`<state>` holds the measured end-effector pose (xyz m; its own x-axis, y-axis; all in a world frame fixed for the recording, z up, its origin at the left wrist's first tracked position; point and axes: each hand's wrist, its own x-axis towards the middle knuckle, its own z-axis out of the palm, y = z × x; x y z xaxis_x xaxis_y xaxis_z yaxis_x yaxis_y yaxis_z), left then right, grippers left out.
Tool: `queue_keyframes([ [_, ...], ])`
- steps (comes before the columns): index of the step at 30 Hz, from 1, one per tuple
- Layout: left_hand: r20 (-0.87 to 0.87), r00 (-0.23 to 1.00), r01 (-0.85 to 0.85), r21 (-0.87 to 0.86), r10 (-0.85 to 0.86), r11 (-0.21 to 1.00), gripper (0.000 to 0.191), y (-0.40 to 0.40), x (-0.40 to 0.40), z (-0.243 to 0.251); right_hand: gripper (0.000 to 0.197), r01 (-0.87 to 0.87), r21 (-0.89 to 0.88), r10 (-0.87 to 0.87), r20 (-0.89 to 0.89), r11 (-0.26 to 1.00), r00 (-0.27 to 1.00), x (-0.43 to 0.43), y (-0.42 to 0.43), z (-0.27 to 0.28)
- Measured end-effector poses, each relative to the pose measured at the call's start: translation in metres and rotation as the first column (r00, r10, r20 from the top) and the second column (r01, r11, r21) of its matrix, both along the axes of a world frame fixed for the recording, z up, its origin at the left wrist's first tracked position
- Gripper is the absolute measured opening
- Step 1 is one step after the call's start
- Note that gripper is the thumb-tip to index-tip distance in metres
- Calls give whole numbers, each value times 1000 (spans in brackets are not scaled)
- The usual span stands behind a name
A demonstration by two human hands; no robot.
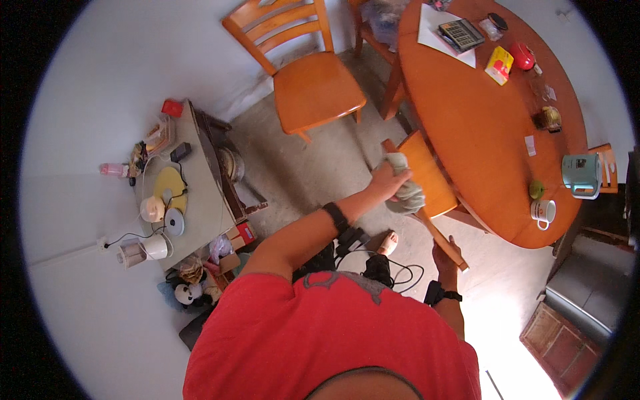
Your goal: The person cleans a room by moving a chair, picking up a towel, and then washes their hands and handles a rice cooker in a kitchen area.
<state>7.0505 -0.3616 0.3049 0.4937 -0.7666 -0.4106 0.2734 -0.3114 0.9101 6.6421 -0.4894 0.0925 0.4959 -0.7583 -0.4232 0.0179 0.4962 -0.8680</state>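
My left hand [386, 181] grips a folded grey-green cloth [411, 196], which is wrapped over the top rail [436, 231] of a wooden chair's back. Lower down, near the rail's end, my right hand [444, 256] holds the same rail from beneath, its palm partly hidden by the wood. Part of that chair's seat [425, 172] shows beyond the rail, tucked against the oval wooden table [480, 140].
Another wooden chair [320, 90] stands by the wall. A side table [205, 205] at left carries a blender [142, 249] and cords. Black cables [407, 277] lie on the floor by my feet. A teal kettle [581, 175] and a white mug [543, 212] sit near the table's right edge.
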Motion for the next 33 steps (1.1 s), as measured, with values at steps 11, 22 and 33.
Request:
queue_keyframes([
  [11,-3,981,194,112,-195,975,25,152,185,-2,39,-301,362,456,-500,882,736,215,147,116],
  [22,26,964,-264,216,265,940,27,238,397,-8,43,-692,185,716,-157,698,680,486,155,118],
  [33,685,711,-339,134,160,931,37,216,649,-29,33,-457,297,539,-326,838,777,711,76,36],
])
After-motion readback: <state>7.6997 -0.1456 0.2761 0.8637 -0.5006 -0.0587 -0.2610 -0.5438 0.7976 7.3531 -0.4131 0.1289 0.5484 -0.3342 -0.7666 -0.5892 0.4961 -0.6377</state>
